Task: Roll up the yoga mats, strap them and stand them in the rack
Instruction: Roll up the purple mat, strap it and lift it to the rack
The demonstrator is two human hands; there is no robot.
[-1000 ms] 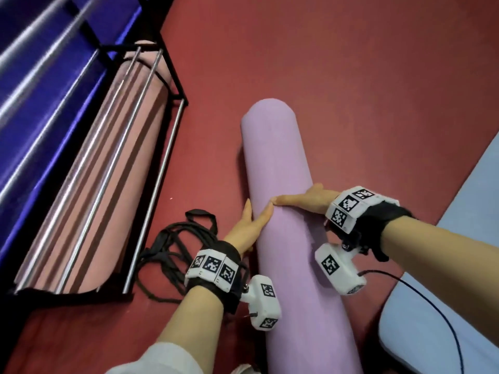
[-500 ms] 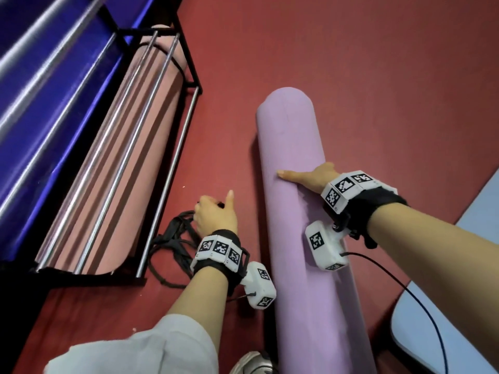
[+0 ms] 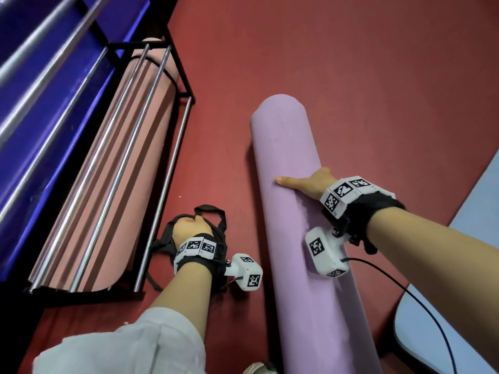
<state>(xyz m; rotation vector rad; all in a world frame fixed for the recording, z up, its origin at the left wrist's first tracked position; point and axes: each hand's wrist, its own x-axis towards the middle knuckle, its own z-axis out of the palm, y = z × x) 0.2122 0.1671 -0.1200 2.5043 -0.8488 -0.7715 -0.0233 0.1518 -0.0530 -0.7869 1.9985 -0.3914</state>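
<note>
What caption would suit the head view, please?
Right hand rests on the rolled purple mat; left hand grips the black strap.

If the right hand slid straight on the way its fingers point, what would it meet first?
Beyond the purple mat comes open floor, then probably the rack's front rail; depth is unclear.
</note>
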